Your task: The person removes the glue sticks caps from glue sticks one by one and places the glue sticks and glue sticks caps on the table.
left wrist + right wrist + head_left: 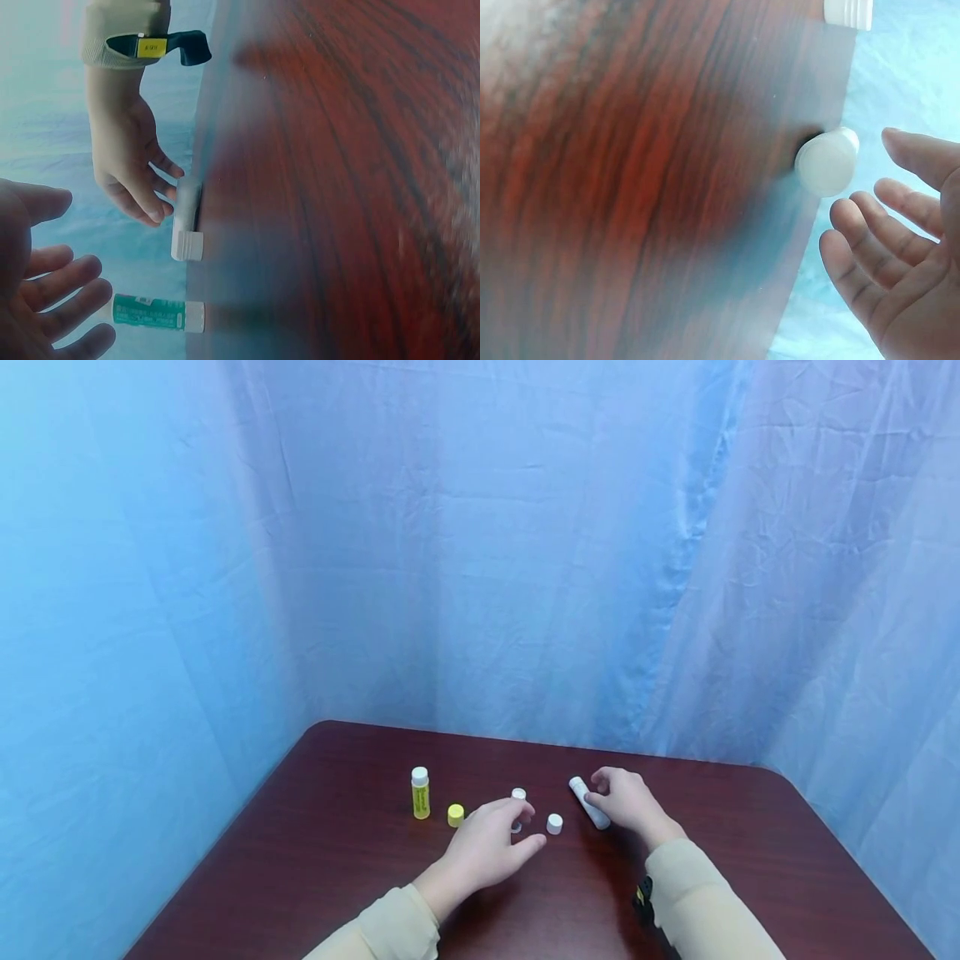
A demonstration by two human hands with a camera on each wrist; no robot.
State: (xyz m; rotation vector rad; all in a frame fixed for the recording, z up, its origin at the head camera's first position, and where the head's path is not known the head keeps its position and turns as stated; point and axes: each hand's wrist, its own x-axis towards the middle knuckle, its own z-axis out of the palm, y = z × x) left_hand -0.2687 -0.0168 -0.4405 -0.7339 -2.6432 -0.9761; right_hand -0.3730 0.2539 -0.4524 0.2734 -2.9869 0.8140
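Note:
My left hand [491,843] hovers with relaxed fingers and holds nothing. It partly hides an upright tube with a white top [518,793]; in the left wrist view this tube has a green label [150,312]. To the right of the left hand stands a small white cap [554,824]. A white tube [589,802] lies on its side, its end [826,166] facing the right wrist camera. My right hand [626,802] is beside it, fingers loosely bent and apart from it in the right wrist view. A yellow cap [455,815] sits left of the left hand.
An upright yellow tube with a white top [421,795], like a glue stick, stands farther left. Everything is on a dark red wooden table [300,860] with rounded far corners. Blue curtains [480,568] hang behind it and at both sides.

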